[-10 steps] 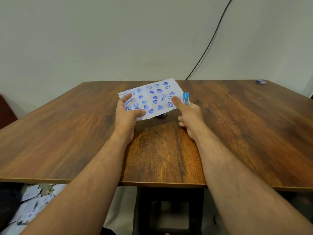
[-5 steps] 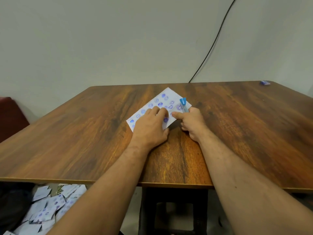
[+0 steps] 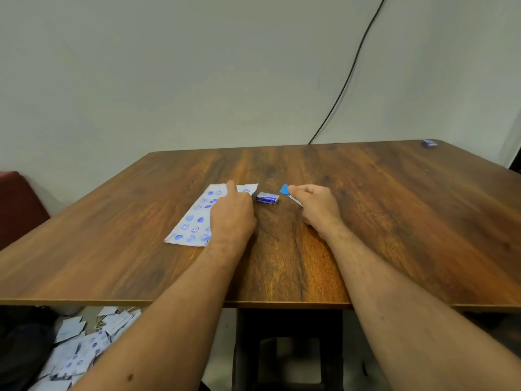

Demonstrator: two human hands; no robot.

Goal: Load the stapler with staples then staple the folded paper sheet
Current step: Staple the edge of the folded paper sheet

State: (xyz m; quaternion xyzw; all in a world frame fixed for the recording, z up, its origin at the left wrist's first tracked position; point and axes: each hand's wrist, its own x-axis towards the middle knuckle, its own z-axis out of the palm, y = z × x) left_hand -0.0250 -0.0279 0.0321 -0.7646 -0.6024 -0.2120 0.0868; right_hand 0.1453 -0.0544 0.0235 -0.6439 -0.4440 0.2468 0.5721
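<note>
My left hand (image 3: 232, 215) presses flat on the folded paper (image 3: 194, 218), which lies on the table (image 3: 394, 221). My right hand (image 3: 317, 208) grips the blue stapler (image 3: 285, 189). Between them sits the staple box (image 3: 267, 198). I'd take out a strip first and load it squarely before stapling.

The surface (image 3: 366, 221) is wood-grain board, warm brown, smooth with a low satin sheen. The folded sheet (image 3: 191, 224) is thin matt white paper printed in blue ink. The staple box (image 3: 267, 198) looks like glossy printed card. The stapler (image 3: 285, 189) shows smooth blue plastic. The wall (image 3: 197, 66) is matt painted plaster; the cable (image 3: 349, 77) has a dull black sheath.
</note>
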